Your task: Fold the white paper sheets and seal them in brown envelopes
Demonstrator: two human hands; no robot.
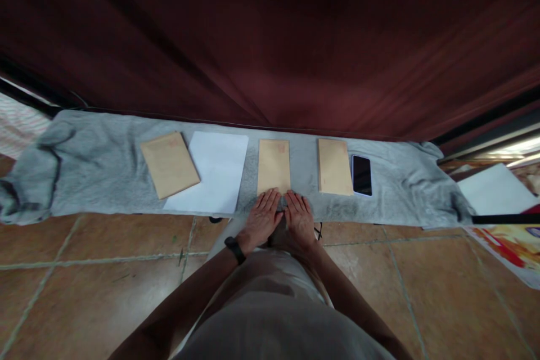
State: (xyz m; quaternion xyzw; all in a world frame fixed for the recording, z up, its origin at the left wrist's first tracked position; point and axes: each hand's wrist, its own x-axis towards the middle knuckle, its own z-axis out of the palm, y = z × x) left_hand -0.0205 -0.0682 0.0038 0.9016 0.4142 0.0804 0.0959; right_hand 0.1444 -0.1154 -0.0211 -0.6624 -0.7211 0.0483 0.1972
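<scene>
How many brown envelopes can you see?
3 visible: left envelope, overlapping the white paper; middle envelope, with fingers on its near edge; right envelope, beside the smartphone. More may be hidden underneath.

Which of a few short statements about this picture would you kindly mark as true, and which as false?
1. The left hand and right hand are both at the near end of the middle brown envelope. True.
2. The left wrist is bare. False: it wears a dark band.
3. The left-hand brown envelope overlaps the white sheet. True.
4. A phone lies to the right of the right-hand brown envelope. True.
5. The phone's screen is brightly lit. False: it looks dark.
6. The phone lies on bare wood. False: it lies on a grey cloth.
</scene>
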